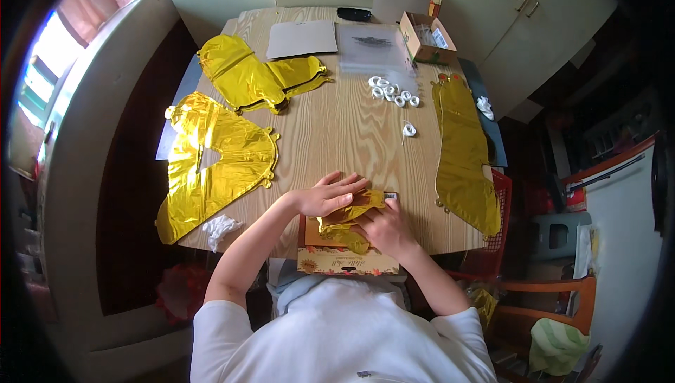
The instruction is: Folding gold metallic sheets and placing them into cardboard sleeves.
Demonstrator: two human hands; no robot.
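At the table's near edge, a folded gold foil balloon point(346, 235) lies between my hands. Over its far left part my left hand point(329, 196) rests flat, fingers stretched out and pressing on the foil. My right hand point(388, 230) has its fingers curled around the balloon's right side; some fingertips are hidden by the foil. Beneath it is an orange and cream printed package point(348, 262) with a leaf pattern, sticking out over the table edge toward me.
Flat gold foil balloons lie at the left point(211, 165), far left point(253, 77) and right point(467, 158). White ribbon rolls point(394, 92) sit right of centre. Behind are clear plastic bags point(373, 49), a grey card point(302, 38) and a small box point(427, 38). Crumpled white tissue point(221, 231) is near left.
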